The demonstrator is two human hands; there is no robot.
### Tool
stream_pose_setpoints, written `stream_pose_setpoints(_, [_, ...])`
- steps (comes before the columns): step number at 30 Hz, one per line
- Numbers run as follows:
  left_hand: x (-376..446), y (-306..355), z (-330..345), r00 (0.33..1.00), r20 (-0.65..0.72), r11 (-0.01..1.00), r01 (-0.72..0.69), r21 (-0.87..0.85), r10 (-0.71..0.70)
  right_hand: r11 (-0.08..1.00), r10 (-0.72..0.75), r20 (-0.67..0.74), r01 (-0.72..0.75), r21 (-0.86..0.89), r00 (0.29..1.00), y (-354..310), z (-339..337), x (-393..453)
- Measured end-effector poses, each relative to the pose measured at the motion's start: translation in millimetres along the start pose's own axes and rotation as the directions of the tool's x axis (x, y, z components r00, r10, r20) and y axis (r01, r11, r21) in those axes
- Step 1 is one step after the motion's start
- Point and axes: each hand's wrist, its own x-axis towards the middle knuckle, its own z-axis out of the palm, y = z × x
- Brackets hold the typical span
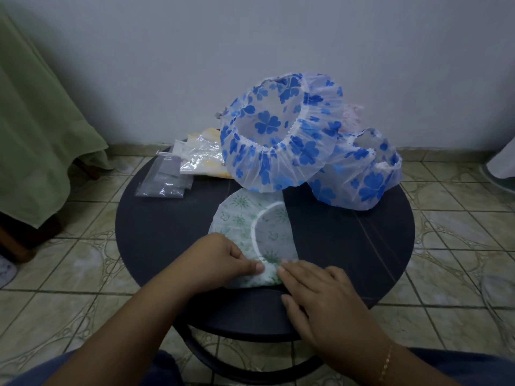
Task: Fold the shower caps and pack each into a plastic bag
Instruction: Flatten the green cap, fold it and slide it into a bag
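A green-patterned shower cap (pixel 250 227) lies folded in half on the round dark table (pixel 167 232), its near end bunched up. My left hand (pixel 223 260) pinches that bunched near end with thumb and curled fingers. My right hand (pixel 315 291) lies flat, its straight fingers pressing the cap's near right edge. Two blue clover-print shower caps (pixel 278 132) (pixel 362 174) stand puffed up at the back of the table. Clear plastic bags (pixel 167 176) lie at the back left, beside a bag holding a yellow cap (pixel 203 154).
A white wall rises just behind the table. A green cloth (pixel 36 135) hangs over furniture at the left. A pink-and-white cap (pixel 352 115) shows behind the blue ones. Tiled floor surrounds the table, and my knees are below its near edge.
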Motion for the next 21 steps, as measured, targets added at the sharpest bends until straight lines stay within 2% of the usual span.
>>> stream_pose_setpoints(5, [-3, -5, -1, 0.992, -0.079, 0.995, 0.103, 0.001, -0.102, 1.0, 0.0, 0.018, 0.0, -0.007, 1.0, 0, 3, -4])
stream_pose_setpoints(11, [-8, -11, -3, 0.984, -0.172, 0.971, 0.091, 0.221, -0.053, 1.0, -0.006, 0.013, 0.006, -0.028, 1.0, 0, 5, -6])
stream_pose_setpoints(13, [-13, -14, -4, 0.976, -0.198, 0.963, -0.036, 0.268, 0.092, 0.999, -0.009, 0.011, 0.01, -0.033, 1.0, 0, 5, -6])
stream_pose_setpoints(14, [-15, -16, -2, 0.951, -0.198, 0.93, -0.164, 0.328, 0.238, 0.999, -0.009, 0.014, 0.01, -0.034, 1.0, 0, 5, -6])
stream_pose_setpoints(16, [-17, -19, 5, 0.822, -0.13, 0.763, -0.438, 0.476, 0.554, 0.999, -0.006, 0.019, 0.007, -0.038, 1.0, 0, 5, -6])
stream_pose_setpoints(17, [-19, -19, 8, 0.767, -0.069, 0.68, -0.518, 0.519, 0.638, 0.999, -0.006, 0.017, 0.007, -0.039, 1.0, 1, 6, -6])
stream_pose_setpoints(18, [-20, -22, 11, 0.726, -0.018, 0.618, -0.572, 0.539, 0.688, 0.999, -0.005, 0.015, 0.006, -0.037, 1.0, 1, 6, -6])
stream_pose_setpoints(19, [-21, -25, 12, 0.716, 0.009, 0.598, -0.59, 0.543, 0.698, 0.999, -0.002, 0.014, 0.003, -0.034, 1.0, 1, 6, -6])
stream_pose_setpoints(21, [-23, -30, 9, 0.733, 0.025, 0.616, -0.589, 0.523, 0.68, 1.0, 0.003, 0.013, -0.003, -0.024, 1.0, 1, 6, -6])
